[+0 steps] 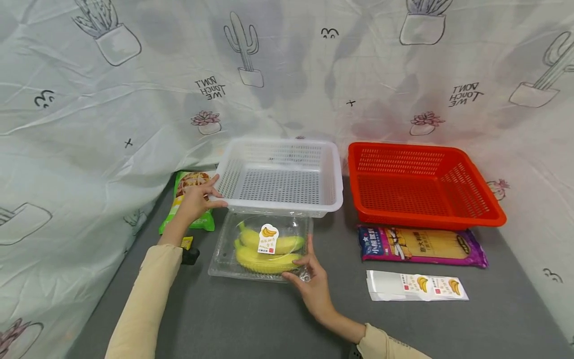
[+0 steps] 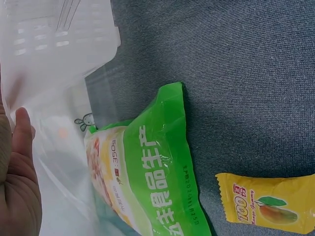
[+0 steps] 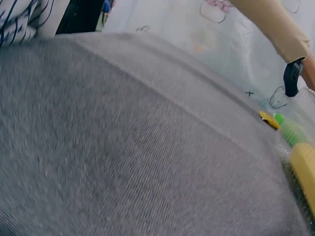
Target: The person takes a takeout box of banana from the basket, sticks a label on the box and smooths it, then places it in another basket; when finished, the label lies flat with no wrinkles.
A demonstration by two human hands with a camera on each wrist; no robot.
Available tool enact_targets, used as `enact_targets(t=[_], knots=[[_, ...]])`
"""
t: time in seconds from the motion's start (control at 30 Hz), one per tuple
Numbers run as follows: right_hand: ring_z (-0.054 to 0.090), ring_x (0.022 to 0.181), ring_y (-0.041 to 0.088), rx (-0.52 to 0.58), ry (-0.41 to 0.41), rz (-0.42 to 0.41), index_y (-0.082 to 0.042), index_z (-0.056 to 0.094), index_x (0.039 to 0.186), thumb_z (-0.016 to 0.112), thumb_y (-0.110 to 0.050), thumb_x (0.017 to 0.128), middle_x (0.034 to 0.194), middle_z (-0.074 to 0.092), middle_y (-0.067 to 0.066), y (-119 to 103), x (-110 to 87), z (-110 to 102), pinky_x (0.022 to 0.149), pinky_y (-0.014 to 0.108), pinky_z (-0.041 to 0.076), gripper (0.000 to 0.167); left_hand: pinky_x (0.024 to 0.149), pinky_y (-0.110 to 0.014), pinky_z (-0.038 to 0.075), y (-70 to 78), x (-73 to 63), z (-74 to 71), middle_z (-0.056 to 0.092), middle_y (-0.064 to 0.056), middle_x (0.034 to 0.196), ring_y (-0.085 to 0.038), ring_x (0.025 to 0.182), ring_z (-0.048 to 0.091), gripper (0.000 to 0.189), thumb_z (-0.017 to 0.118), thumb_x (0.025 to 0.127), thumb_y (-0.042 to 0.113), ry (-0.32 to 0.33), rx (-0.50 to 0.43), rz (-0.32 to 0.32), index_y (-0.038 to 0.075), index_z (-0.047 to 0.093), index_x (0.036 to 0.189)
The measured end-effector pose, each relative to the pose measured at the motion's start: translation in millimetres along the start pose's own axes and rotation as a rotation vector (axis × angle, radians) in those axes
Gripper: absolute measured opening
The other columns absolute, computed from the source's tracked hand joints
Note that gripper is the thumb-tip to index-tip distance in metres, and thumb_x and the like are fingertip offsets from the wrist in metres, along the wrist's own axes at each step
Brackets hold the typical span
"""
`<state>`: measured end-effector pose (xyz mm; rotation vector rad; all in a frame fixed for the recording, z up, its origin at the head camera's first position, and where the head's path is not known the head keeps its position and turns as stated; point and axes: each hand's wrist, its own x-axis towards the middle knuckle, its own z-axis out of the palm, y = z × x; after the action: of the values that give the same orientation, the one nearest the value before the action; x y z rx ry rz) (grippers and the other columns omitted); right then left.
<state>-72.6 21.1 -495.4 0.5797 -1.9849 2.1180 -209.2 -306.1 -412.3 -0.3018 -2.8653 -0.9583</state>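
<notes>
My left hand (image 1: 197, 197) grips the left front corner of a white plastic basket (image 1: 278, 203), thumb and fingers spread at its rim. Just in front of that basket lies a clear plastic box (image 1: 219, 264) with yellow bananas (image 1: 260, 262) inside and a white banana label (image 1: 268, 238) on its lid. My right hand (image 1: 316, 286) holds the box by its right front corner, thumb along the front edge and fingers up the right side. Beside the left hand lies a green food bag (image 2: 162, 157), partly covered by the hand in the head view.
A small yellow mango candy packet (image 2: 266, 204) lies by my left wrist. At the right stands a red basket (image 1: 426, 219), with a purple pasta packet (image 1: 421, 247) before it. Nearer lies a strip of banana labels (image 1: 417, 286). A printed cloth (image 1: 287, 75) hangs behind.
</notes>
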Motion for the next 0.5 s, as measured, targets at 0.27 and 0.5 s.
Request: enact_targets(t=[0.27, 0.5], knots=[[0.010, 0.142, 0.033, 0.130, -0.046, 0.077, 0.014, 0.050, 0.084, 0.075, 0.009, 0.071, 0.156, 0.008, 0.022, -22.6, -2.0, -10.4, 0.106, 0.030, 0.030, 0.029, 0.076, -0.039, 0.041, 1.6, 1.4, 0.1, 0.034, -0.010, 0.151, -0.014, 0.041, 0.032, 0.022, 0.078, 0.076, 0.022, -0.024, 0.005, -0.040, 0.004, 0.070, 0.085], [0.012, 0.143, 0.028, 0.108, -0.058, 0.142, 0.012, 0.053, 0.083, 0.077, 0.004, 0.071, 0.155, 0.013, 0.021, -57.7, 0.1, -20.3, 0.107, 0.022, 0.028, 0.028, 0.104, -0.060, 0.011, 2.9, 0.9, -0.8, 0.033, -0.013, 0.151, -0.017, 0.047, 0.042, 0.021, 0.077, 0.077, 0.020, -0.029, 0.005, -0.039, 0.003, 0.070, 0.085]])
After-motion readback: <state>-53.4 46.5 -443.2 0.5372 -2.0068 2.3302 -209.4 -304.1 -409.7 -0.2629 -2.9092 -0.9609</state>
